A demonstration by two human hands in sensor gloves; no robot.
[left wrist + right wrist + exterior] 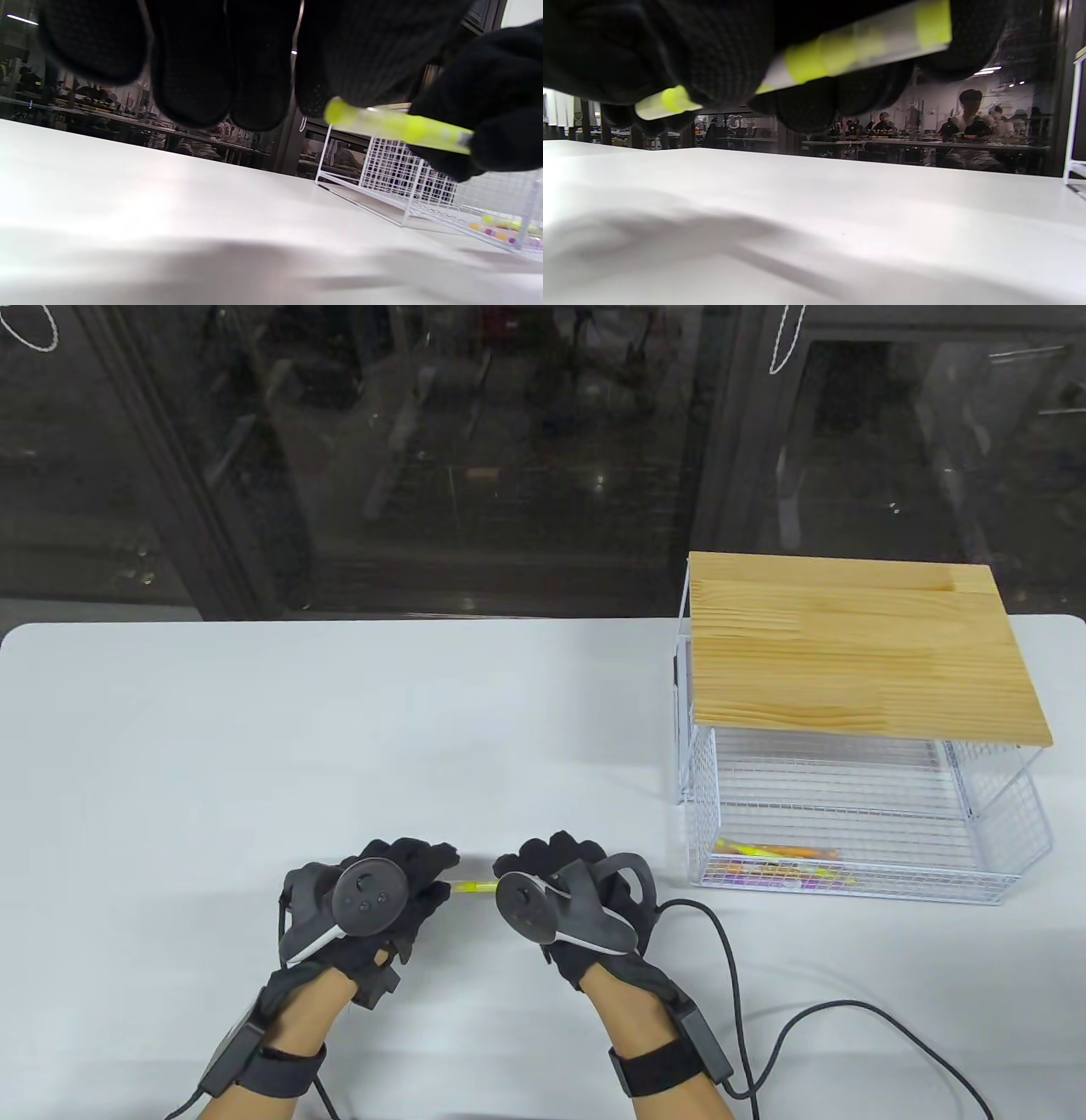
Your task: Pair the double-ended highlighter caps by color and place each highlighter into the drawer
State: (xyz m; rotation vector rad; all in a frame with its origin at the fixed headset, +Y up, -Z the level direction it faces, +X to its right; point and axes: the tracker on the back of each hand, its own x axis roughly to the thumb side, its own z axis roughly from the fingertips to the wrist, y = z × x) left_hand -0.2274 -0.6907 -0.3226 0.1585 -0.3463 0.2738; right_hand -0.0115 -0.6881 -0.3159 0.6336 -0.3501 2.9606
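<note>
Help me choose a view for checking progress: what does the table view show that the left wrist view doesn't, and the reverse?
Only the table view shows the drawer unit's wooden top, both hand trackers and the cables. Only the left wrist view shows the highlighter's rounded yellow end below the left hand's fingers, above the table. Both show the yellow highlighter held between the left hand and right hand, and coloured highlighters lying in the wire drawer.
</note>
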